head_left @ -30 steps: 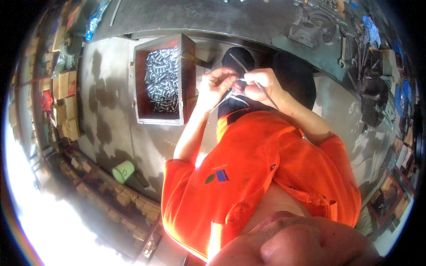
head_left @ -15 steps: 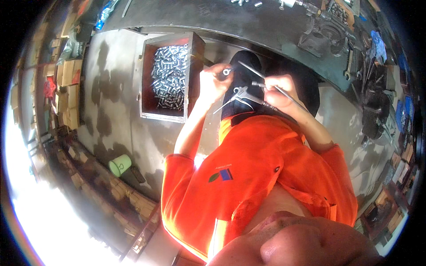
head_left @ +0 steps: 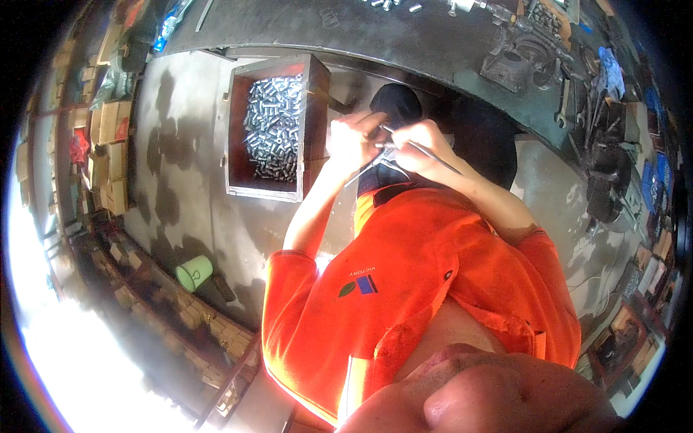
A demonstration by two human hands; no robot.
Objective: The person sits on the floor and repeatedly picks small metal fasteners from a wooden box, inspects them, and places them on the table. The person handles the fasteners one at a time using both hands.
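Working with both hands close together, just under the edge of the dark desk [head_left: 433, 50] and above the orange shirt [head_left: 426, 289]. Left hand [head_left: 354, 141] curling shut around a small metal piece, hardly visible between the fingers, so not possible to tell its exact shape. Right hand [head_left: 422, 148] closing its grip on thin metal rods [head_left: 426, 151], one pointing up toward the left hand, another running down and to the left past the wrist. Seeming to be in the middle of fitting or threading the rod into the small piece, hands touching or nearly touching at the meeting point. Standing just to the left of the hands, a wooden box [head_left: 271, 126] full of short shiny metal cylinders [head_left: 273, 123], probably the supply of such pieces. Lying farther down on the floor [head_left: 173, 195], well apart, a green cup [head_left: 193, 273]. Next move probably calling for keeping the rod straight, holding the small piece firm, and pushing gently so nothing slips from the fingers.
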